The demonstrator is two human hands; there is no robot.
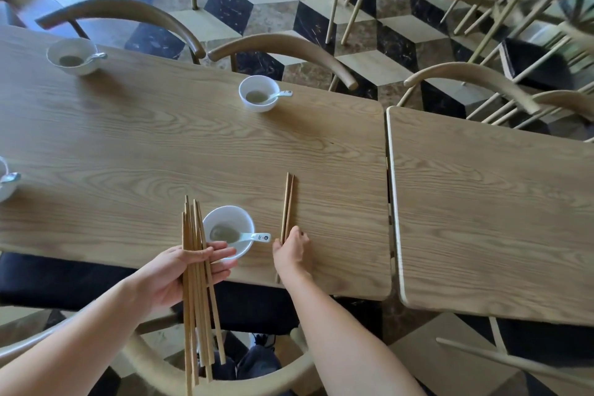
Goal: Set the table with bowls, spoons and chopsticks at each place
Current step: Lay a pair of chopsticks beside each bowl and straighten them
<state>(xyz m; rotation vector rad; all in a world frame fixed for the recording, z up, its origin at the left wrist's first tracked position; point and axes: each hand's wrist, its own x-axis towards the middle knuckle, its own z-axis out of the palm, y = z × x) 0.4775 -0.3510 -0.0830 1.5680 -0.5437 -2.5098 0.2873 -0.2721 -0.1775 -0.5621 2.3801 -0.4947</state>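
Wooden and slim, the bundle of chopsticks [193,228] stands just left of the near bowl [225,212], held in the left hand [173,273], which clamps it across the palm with the fingers reaching out towards that bowl. The sticks are light, stiff and smooth, so loose ones can slide. They are best peeled off two at a time near their thick ends.

In the near bowl lies a white ceramic spoon [250,237], its handle over the rim to the right. Both will chip if knocked.

Just right of the bowl, the laid pair [287,202] rests flat on the wooden table [160,145]. The right hand [294,254] is curled over its near end and seems to pinch it, though the fingertips are hidden.

Two further bowls beyond the near bowl have spoons but no chopsticks.
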